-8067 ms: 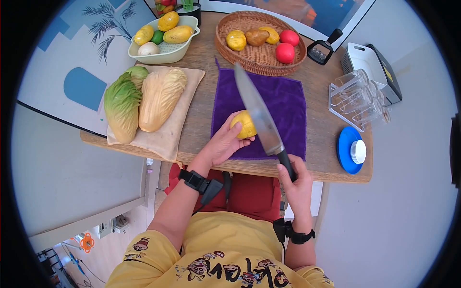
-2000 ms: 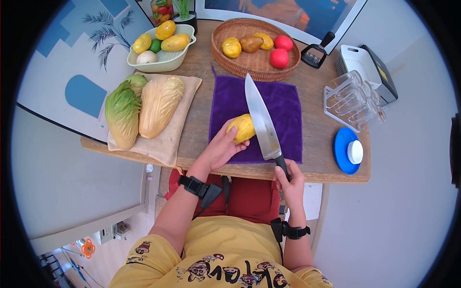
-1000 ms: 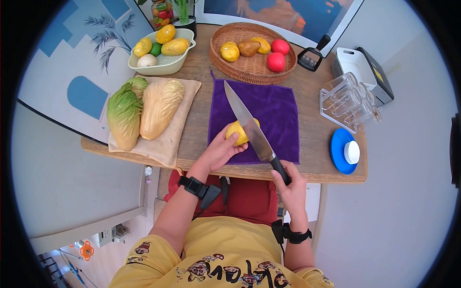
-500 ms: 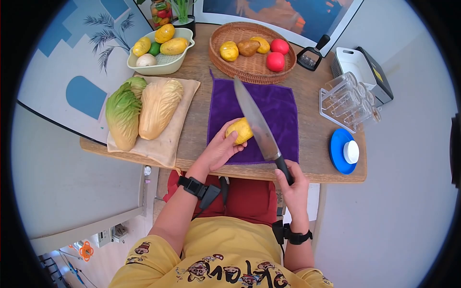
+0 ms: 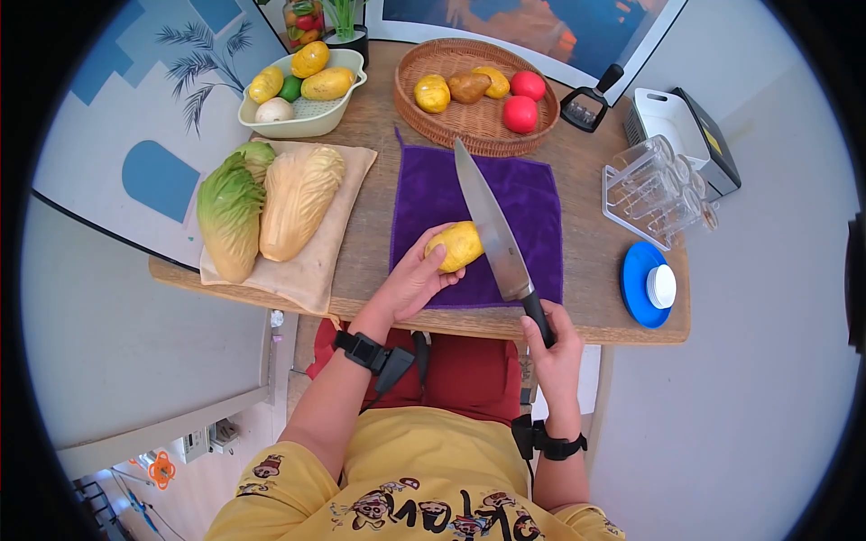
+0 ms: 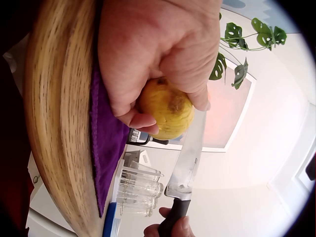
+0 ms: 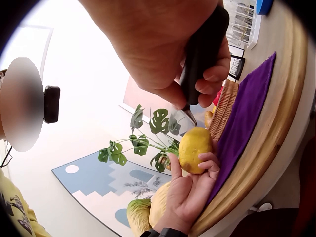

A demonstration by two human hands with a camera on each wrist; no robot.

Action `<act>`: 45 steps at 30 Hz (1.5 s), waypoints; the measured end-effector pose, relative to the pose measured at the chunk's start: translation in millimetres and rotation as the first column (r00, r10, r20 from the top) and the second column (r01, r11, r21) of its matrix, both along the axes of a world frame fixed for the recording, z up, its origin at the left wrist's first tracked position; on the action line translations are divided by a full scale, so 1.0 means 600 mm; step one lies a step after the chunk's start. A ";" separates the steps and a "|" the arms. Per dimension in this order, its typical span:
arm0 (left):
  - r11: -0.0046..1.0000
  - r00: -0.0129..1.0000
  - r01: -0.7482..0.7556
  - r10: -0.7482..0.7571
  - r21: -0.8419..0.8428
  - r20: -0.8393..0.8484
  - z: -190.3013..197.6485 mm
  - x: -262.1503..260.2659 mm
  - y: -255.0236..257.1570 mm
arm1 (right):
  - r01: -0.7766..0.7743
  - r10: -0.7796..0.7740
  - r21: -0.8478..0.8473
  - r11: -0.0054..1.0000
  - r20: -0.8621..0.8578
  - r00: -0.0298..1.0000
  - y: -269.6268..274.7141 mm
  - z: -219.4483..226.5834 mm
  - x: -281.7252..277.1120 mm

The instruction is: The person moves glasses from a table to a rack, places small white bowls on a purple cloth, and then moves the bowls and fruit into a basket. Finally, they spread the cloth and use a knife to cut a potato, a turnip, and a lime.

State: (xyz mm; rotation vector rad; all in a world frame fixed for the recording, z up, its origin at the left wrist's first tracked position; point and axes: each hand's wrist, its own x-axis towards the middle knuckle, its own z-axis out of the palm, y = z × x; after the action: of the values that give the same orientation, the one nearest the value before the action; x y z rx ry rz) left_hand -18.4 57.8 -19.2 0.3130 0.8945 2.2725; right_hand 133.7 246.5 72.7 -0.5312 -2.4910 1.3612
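My left hand (image 5: 415, 281) grips an oval yellow fruit (image 5: 456, 246), mango-like, over the purple cloth (image 5: 532, 198). Brown blotches mark the fruit's end (image 6: 174, 103) in the left wrist view. The black handle of a large kitchen knife (image 5: 492, 221) is held in my right hand (image 5: 557, 350), near the table's front edge. Its wide steel blade points up and away, slanting left, with its edge right at the fruit's right side in the head view. Fingers of the right hand (image 7: 212, 84) curl round the handle in the right wrist view, where most of the blade is hidden.
A wicker basket (image 5: 410, 115) with fruit stands behind the cloth. At left are a pale green colander (image 5: 336, 122) and Chinese cabbages (image 5: 302, 203) on a beige mat (image 5: 347, 230). A glass rack (image 5: 622, 212) and blue plate (image 5: 639, 307) stand at right.
The blade has swung back and forth: it lay across the fruit one second ago and is now at its right side. The left hand keeps its grip on the fruit.
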 end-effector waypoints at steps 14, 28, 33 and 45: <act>0.999 0.999 -0.004 0.002 0.036 0.039 -0.001 0.000 -0.001 | -0.045 0.045 0.004 0.999 0.001 0.999 -0.004 -0.006 0.000; 1.000 1.000 -0.013 0.013 0.008 0.014 0.004 0.003 0.000 | -0.070 0.070 0.014 0.997 0.014 0.997 -0.011 -0.006 0.001; 1.000 1.000 -0.018 0.018 0.007 0.009 0.005 0.002 0.001 | -0.051 0.050 0.021 0.998 0.034 0.998 -0.009 0.002 -0.001; 0.999 0.999 -0.032 0.032 -0.018 -0.004 0.010 0.002 0.002 | -0.051 0.051 -0.014 0.999 0.045 0.998 -0.003 -0.011 0.000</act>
State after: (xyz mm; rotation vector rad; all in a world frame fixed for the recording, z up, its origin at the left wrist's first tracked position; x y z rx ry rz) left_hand -17.3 59.1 -13.3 0.2965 0.9280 2.2924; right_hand 133.9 244.6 66.2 -0.5099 -2.5500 1.4002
